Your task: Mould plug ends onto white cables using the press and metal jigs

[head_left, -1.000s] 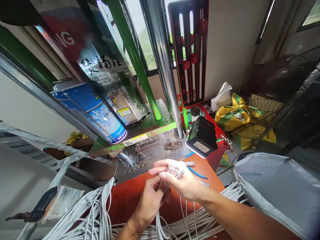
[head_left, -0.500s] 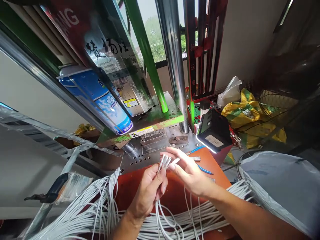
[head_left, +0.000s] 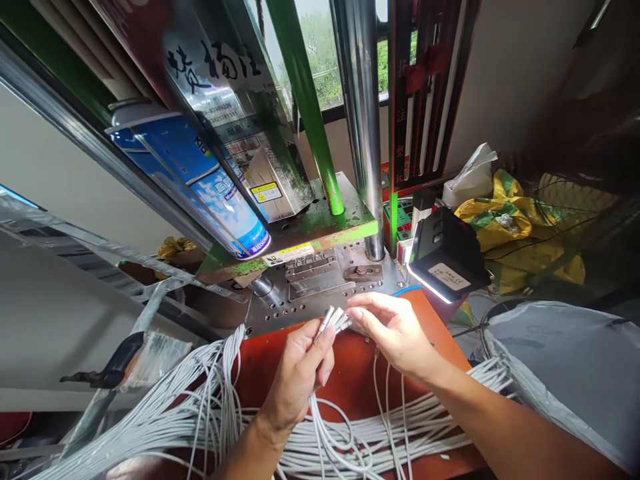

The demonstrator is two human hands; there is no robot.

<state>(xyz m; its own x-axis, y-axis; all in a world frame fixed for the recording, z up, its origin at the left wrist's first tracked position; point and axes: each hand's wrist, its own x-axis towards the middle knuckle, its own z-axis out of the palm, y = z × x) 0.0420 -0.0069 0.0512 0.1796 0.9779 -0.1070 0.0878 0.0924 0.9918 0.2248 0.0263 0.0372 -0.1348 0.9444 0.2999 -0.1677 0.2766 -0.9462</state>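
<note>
My left hand [head_left: 303, 367] is closed around several white cable ends [head_left: 334, 321], whose pale tips point up over the orange-red table. From below that hand the held cables [head_left: 325, 433] hang in loops. My right hand [head_left: 395, 330] is just right of the tips, thumb and index finger bent close together at the rightmost tip. Whether they grip it is too small to make out. Large bundles of white cable [head_left: 175, 407] lie at the left and across the table's front edge.
Behind the hands stands a press with a drilled metal plate [head_left: 275, 310], a green post [head_left: 320, 133] and a blue spray can [head_left: 195, 180]. A black lamp [head_left: 447, 257] is at the right, near yellow bags [head_left: 545, 257] and a plastic-lined bin [head_left: 565, 360].
The view has shifted slightly. My right hand's fingers have drawn closer together beside the cable tips, and the white piece seen at its fingertips now lies among the tips in my left hand.
</note>
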